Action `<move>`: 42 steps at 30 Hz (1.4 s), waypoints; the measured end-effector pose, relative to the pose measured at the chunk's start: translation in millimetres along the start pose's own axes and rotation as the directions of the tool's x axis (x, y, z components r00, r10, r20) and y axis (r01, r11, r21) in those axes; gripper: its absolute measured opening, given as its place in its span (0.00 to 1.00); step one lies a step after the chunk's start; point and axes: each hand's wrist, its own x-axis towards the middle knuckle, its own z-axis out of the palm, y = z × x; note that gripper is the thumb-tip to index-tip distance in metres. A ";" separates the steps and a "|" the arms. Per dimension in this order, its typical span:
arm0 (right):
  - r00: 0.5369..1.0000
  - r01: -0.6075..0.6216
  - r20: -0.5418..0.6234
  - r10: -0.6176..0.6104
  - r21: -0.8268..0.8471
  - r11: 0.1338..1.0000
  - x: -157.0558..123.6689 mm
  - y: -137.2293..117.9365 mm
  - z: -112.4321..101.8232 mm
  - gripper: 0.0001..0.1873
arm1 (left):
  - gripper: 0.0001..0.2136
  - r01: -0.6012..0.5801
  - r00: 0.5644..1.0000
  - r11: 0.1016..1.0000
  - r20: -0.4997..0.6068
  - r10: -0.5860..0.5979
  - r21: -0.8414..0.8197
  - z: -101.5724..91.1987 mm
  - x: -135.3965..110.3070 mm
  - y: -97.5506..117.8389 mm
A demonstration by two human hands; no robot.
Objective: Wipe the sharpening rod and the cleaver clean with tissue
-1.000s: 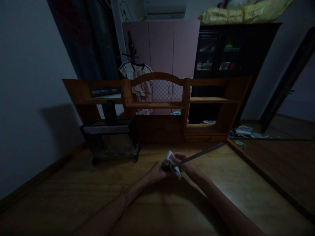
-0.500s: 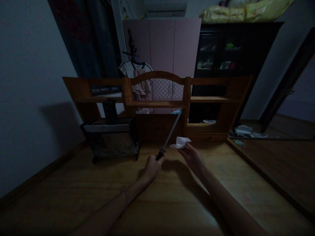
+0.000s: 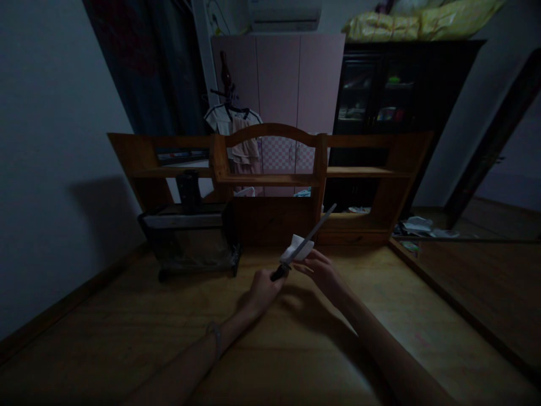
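Note:
My left hand [image 3: 265, 290] is closed round the black handle of a sharpening steel [image 3: 315, 230], a long thin grey rod with a small guard, tilted up to the right. A white tissue [image 3: 296, 246] is pinched in the fingers of my right hand [image 3: 323, 273], just right of the guard. From this side the rod crosses in front of the tissue near its base; whether they touch, I cannot tell. Part of the tissue's lower edge is hidden by the rod and guard.
Both hands are above a wooden surface [image 3: 236, 349]. At the left stands a dark, clear-sided case [image 3: 192, 242]. A wooden shelf unit [image 3: 270, 179] runs across the back, with wardrobes behind it. A raised wooden edge [image 3: 456, 304] lies at right.
The steel has swung down and to the right. My right hand has carried the tissue left, to behind the base of the rod.

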 end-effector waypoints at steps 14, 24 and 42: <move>0.991 0.030 -0.124 -0.039 -0.074 0.997 3.1 4.4 -5.7 0.12 | 0.23 -0.060 0.998 0.972 -0.022 0.067 0.228 -2.9 3.9 -7.2; 0.991 0.025 -0.124 -0.048 -0.183 0.983 1.2 1.1 -8.2 0.06 | 0.14 -0.053 0.998 0.907 0.037 0.042 0.418 -9.6 2.3 -2.6; 0.980 -0.074 -0.198 0.018 -0.280 0.957 2.3 -3.1 -14.5 0.19 | 0.13 -0.041 0.994 0.867 0.106 -0.014 0.497 -12.0 -1.3 7.8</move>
